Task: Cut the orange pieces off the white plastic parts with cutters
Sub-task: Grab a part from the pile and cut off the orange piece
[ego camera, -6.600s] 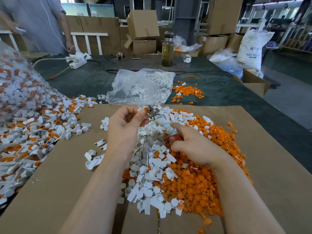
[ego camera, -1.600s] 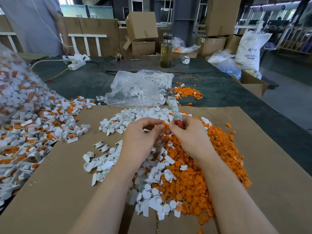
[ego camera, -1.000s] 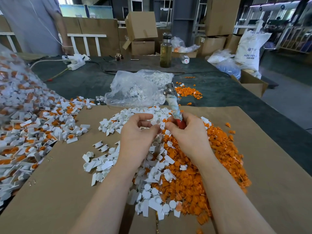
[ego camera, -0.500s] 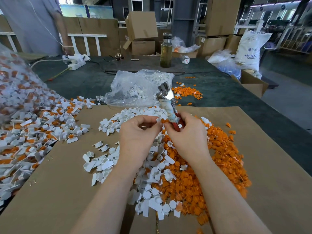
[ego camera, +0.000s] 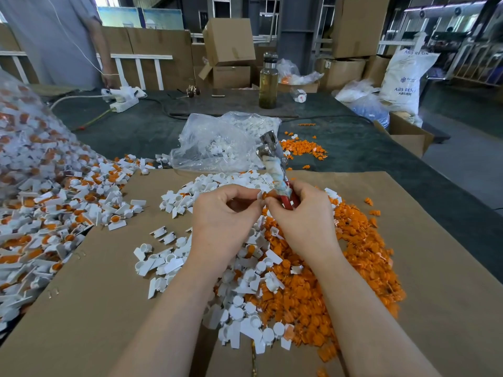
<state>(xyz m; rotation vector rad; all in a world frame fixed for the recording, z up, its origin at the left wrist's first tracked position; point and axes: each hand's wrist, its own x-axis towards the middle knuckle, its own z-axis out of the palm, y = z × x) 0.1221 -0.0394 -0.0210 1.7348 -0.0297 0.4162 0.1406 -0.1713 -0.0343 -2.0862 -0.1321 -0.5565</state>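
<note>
Head view, plastic bag (ego camera: pixel 217 142) behind cutters (ego camera: pixel 273 161)

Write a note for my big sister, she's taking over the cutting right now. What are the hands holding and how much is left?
Right hand grips the cutters, head pointing up and away. Left hand pinches one small part at its fingertips, right against the right hand's fingertips.
Done: a pile of cut orange pieces and bare white parts on the cardboard, under the hands.
Left: a big heap of uncut white-and-orange parts to the left. Keep cutting.
</note>
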